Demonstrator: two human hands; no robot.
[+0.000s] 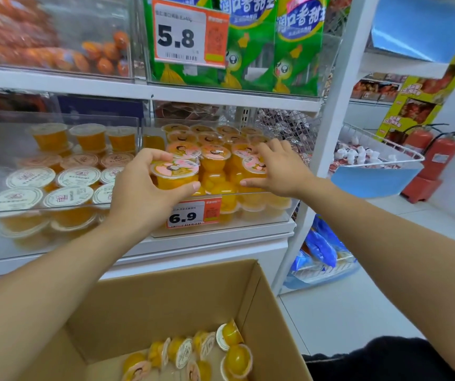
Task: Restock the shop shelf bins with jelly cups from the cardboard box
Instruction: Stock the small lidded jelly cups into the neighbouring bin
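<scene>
My left hand grips a yellow jelly cup with a pink lid at the front left of the clear shelf bin marked 6.9. My right hand rests with straight fingers on another pink-lidded jelly cup at the bin's front right. Several rows of the same cups fill the bin behind them. Below, the open cardboard box holds several loose jelly cups lying on their sides.
A second clear bin to the left holds white-lidded orange cups. Green snack bags and a 5.8 price tag hang on the shelf above. A wire basket and red fire extinguishers stand to the right.
</scene>
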